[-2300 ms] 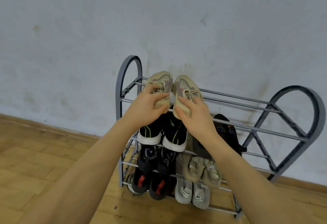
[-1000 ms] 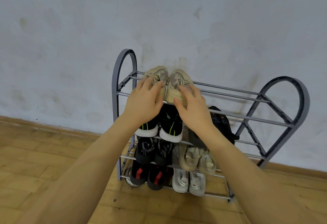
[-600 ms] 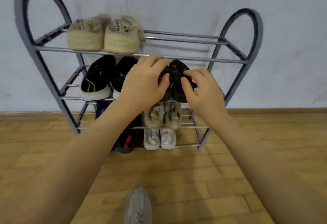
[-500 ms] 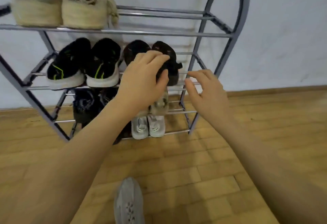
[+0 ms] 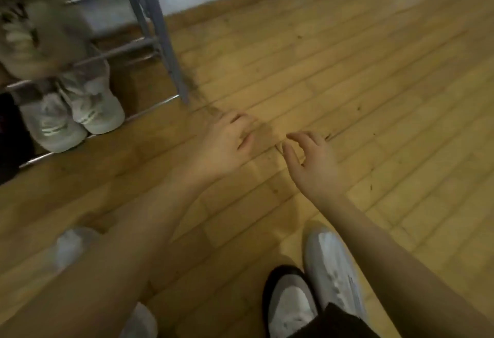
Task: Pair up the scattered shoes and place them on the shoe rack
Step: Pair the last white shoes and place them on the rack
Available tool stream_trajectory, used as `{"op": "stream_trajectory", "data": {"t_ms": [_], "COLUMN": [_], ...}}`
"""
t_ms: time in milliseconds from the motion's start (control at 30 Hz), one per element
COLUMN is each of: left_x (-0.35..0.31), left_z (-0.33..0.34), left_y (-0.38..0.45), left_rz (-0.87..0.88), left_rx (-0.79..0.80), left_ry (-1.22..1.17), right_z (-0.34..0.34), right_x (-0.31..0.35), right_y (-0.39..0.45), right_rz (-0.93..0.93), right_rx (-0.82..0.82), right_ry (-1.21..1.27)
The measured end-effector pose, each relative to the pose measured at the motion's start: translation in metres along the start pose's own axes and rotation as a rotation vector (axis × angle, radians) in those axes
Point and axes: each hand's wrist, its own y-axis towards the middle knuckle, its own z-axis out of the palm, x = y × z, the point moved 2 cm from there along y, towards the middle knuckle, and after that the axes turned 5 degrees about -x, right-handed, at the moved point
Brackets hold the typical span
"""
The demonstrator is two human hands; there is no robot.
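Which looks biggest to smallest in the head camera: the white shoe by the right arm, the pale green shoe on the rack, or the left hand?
1. White shoe, though it is nearest the camera.
2. Pale green shoe and left hand look alike; unsure.

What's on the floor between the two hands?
Nothing: in the head view only bare wooden floor shows between the left hand and the right hand.

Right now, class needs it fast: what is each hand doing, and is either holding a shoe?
Left hand: open, holding nothing.
Right hand: open, fingers loosely curled, holding nothing.
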Motion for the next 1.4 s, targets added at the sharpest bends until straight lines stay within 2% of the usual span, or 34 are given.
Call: {"op": "stream_trajectory", "data": {"t_ms": [167,367,500,800,933,1267,1400], "left_x": [-0.027,-0.05,-0.062,-0.073,-0.062,0.013,0.06], "left_z": [0.089,0.163,0.188,0.186,0.162,0.067,0.021], "left_y": [-0.013,-0.06,-0.089,-0.094,-0.079,-0.035,-0.041], "left_rz": [-0.006,0.182,0.233,0.167,0.052,-0.183,-0.291], "left_rx": [0.229,0.481,0.519,0.357,0.169,-0.188,-0.301], "left_ry": [-0.132,-0.095,-0.032,-0.07,-0.143,-0.035,-0.024], "right_z": [-0.001,0.004,0.009,0.004,0.003,0.044,0.077], "right_x": [-0.081,-0.133,-0.141,-0.13,-0.107,-0.008,0.045], "right_y": [-0.067,-0.144,-0.168,-0.158,-0.119,-0.006,0.025], "right_rz": [0.224,0.393,0.432,0.455,0.272,-0.123,-0.235], "right_rx": [0.077,0.202,0.193,0.095,0.028,-0.067,0.003], "right_ry": [-0.103,-0.184,-0.217,-0.059,-0.033,0.084,0.219]}}
